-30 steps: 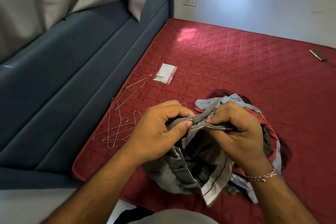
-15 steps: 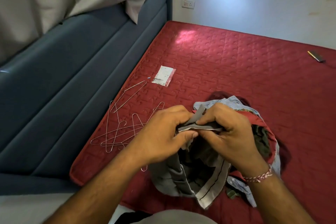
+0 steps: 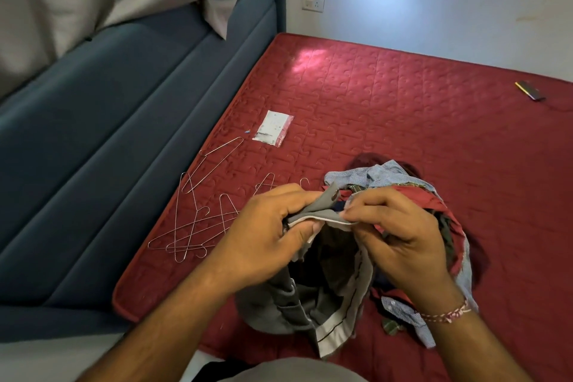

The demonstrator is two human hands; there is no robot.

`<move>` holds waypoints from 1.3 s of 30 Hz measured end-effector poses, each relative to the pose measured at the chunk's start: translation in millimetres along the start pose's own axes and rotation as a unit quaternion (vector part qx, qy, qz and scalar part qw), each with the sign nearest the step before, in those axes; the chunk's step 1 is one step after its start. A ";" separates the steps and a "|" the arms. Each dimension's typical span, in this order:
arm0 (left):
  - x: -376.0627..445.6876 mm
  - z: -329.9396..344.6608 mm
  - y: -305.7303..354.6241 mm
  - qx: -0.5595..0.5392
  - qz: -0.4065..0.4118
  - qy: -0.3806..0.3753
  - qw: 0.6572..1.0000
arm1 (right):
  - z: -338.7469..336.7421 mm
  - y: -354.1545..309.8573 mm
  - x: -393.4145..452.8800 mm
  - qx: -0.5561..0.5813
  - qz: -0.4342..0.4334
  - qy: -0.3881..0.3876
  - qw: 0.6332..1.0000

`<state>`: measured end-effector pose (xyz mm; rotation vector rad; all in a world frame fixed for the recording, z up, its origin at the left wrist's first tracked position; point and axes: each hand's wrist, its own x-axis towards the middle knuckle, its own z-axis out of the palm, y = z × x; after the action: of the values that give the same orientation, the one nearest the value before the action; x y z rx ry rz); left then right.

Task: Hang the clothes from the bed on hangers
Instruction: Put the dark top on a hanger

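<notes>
Grey trousers (image 3: pixel 297 304), waistband pinched by the fingers of both the left hand (image 3: pixel 266 239) and right hand (image 3: pixel 400 236), hang over a clothes heap (image 3: pixel 434 205) on the red quilted bed (image 3: pixel 403 108), wire hangers (image 3: pixel 198 214) left, a packet (image 3: pixel 273 128) with unreadable print beyond.

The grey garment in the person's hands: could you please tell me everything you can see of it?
The grey garment looks like soft woven cloth, with a paler lining band edged by a dark stitched line. Its top edge is pinched between both hands, the left hand and the right hand, and stretched between them; a small tab sticks up there. The rest hangs crumpled and open onto the red mattress, against the pile of clothes.
</notes>
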<state>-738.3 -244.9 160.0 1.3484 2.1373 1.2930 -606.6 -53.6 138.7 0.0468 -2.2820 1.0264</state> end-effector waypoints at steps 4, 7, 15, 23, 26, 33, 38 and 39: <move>-0.9 -0.2 4.9 0.044 0.032 -0.051 0.997 | -1.2 -4.0 2.7 -0.047 -0.078 -0.058 0.994; -1.7 -3.2 5.2 0.068 0.037 -0.095 0.992 | -1.0 -1.6 3.5 -0.076 -0.096 -0.073 0.990; -8.2 -5.0 4.9 0.069 0.038 -0.109 0.991 | 1.3 -6.9 3.7 -0.031 -0.108 -0.102 0.988; -16.5 -6.5 11.6 0.106 0.070 -0.105 0.986 | 1.8 -15.2 -4.1 -0.046 -0.070 -0.003 0.996; -19.7 -6.2 14.9 0.115 0.078 -0.112 0.984 | 1.3 -14.6 -4.1 -0.054 -0.088 -0.019 0.994; -26.5 -9.5 15.7 0.131 0.079 -0.128 0.980 | -1.1 -13.6 -3.3 -0.062 -0.117 -0.046 0.990; -28.6 -11.6 13.0 0.124 0.073 -0.127 0.981 | -0.5 -8.3 -3.2 -0.084 -0.113 -0.046 0.989; -29.0 -11.6 12.5 0.119 0.070 -0.124 0.983 | 0.1 -7.8 -3.9 -0.081 -0.109 -0.046 0.990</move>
<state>-723.8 -273.4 170.7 1.6844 2.1034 0.8794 -601.4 -59.9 141.6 0.2745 -2.3737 0.7382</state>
